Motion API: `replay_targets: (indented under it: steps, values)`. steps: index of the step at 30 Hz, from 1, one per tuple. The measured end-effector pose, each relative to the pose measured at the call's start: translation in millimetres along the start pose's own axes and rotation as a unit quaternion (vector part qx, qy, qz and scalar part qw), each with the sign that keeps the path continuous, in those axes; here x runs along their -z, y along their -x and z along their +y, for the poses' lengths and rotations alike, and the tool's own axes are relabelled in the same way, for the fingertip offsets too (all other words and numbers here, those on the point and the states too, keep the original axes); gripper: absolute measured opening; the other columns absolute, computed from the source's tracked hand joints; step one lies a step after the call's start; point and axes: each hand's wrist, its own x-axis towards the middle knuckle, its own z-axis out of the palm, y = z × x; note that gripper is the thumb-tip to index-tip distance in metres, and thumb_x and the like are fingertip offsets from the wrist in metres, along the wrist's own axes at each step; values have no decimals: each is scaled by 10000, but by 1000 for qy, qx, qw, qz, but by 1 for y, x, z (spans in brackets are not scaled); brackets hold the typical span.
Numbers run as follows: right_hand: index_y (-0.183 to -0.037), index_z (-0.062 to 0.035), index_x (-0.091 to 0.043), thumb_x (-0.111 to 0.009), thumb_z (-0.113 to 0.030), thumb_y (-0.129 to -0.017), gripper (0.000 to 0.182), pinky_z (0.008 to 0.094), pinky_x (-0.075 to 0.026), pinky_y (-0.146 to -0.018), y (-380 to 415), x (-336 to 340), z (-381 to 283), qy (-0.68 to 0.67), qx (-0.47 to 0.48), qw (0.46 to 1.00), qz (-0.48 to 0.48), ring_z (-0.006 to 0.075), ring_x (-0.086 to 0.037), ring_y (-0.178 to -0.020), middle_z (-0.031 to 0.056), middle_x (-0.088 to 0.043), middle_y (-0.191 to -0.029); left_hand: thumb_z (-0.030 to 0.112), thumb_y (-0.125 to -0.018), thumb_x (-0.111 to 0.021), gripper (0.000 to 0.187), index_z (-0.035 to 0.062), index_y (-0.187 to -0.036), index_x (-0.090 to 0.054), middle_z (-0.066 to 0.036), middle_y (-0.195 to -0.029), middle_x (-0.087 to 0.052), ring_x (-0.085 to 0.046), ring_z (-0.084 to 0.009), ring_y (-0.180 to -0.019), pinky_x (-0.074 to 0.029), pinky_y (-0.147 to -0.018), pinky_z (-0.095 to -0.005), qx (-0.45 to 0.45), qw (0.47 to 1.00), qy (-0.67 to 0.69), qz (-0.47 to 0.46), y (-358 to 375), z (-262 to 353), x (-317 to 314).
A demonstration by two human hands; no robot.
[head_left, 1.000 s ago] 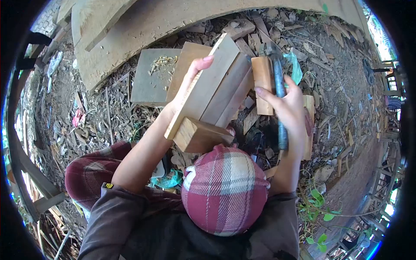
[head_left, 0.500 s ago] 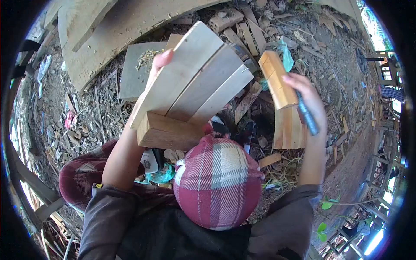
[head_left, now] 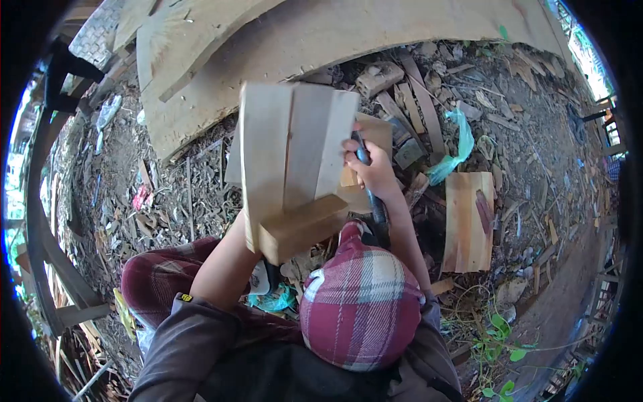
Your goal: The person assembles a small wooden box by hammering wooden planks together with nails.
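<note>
My left hand grips a panel of three pale planks nailed to a thick wooden block; the panel stands almost upright before me and hides most of that hand. Against the panel's right edge, my right hand is closed on a hammer with a blue and black handle. A light wood piece shows just behind that hand; I cannot tell whether the hand holds it too. The hammer's head is hidden.
A wide curved board lies across the top. A second plank panel rests on the ground at right, beside a green plastic bag. Wood scraps and chips litter the dirt. A wooden frame stands at left.
The panel swung from tilted to nearly upright and moved toward the middle. My right hand with the hammer came in from the right to the panel's right edge.
</note>
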Motion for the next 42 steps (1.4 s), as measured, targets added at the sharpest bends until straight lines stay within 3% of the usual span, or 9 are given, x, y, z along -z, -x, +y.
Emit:
replay_targets:
  steps: [4,9,12,19,21,27,32,39,42]
  values:
    - [-966,36,-584,-686,-233,-799,333,287,-449,-540,-7,1,19,85,112,988,67,139,-569,-579,60,-602,-696,422,-878,-616,531,-17,-1157,-509,-76,-952,-612,-595,-148,-874,-478,-833,-297,-65,976,-199,55,-10,-5,10]
    - [-1058,-12,-593,-549,-208,-901,255,278,-492,-720,-9,-7,22,-254,28,967,-16,164,-620,-820,87,-643,-930,359,-842,-692,421,-10,-1003,-566,-41,-813,-594,-536,-91,-740,-452,-654,-261,-173,846,-497,86,-10,-16,4]
    - [-1043,-24,-599,-550,-175,-892,219,286,-496,-724,-7,2,27,119,143,981,52,159,-621,-836,74,-641,-937,342,-904,-614,351,4,-987,-569,23,-744,-511,-458,-55,-703,-383,-618,-217,-143,803,-566,119,-8,-12,-1]
    - [-861,-17,-620,-626,-250,-852,233,304,-486,-624,-25,21,57,191,265,908,263,202,-646,-709,82,-661,-758,294,-946,-550,281,18,-959,-600,28,-680,-499,-422,-41,-623,-365,-566,-219,-165,818,-526,162,-15,3,27]
    - [-846,-16,-616,-614,-281,-874,266,310,-467,-589,-22,27,40,195,146,936,256,190,-635,-648,86,-644,-697,264,-949,-535,266,7,-963,-602,12,-646,-452,-406,-69,-628,-368,-575,-248,-142,862,-462,155,-17,1,35]
    - [-992,-12,-565,-502,-222,-971,221,218,-328,-410,19,23,-7,26,123,972,200,43,-434,-441,-10,-484,-620,317,-996,-404,409,13,-763,-546,5,-607,-468,-440,-90,-584,-368,-550,-278,-332,731,-579,142,-21,-2,36]
    - [-1141,-4,-517,-507,-169,-965,242,197,-329,-415,65,8,-56,-21,186,973,131,31,-424,-467,-9,-511,-715,490,-998,-103,687,82,-507,-354,18,-489,-307,-293,-104,-498,-242,-482,-273,-349,815,-442,140,-11,24,-3]
    - [-1144,-6,-497,-434,-257,-991,300,182,-333,-402,90,-9,-106,-63,104,992,17,38,-403,-442,-1,-476,-689,419,-1002,-242,623,105,-477,-362,-20,-426,-307,-330,-156,-442,-313,-476,-252,-287,918,-273,-29,-41,39,43]
    - [-1112,-6,-487,-312,-298,-1014,355,182,-296,-348,96,-8,-134,-85,97,992,-13,31,-352,-376,-1,-428,-608,363,-991,-280,579,108,-478,-360,-31,-428,-323,-354,-165,-427,-324,-465,-263,-254,943,-210,36,-44,40,43]
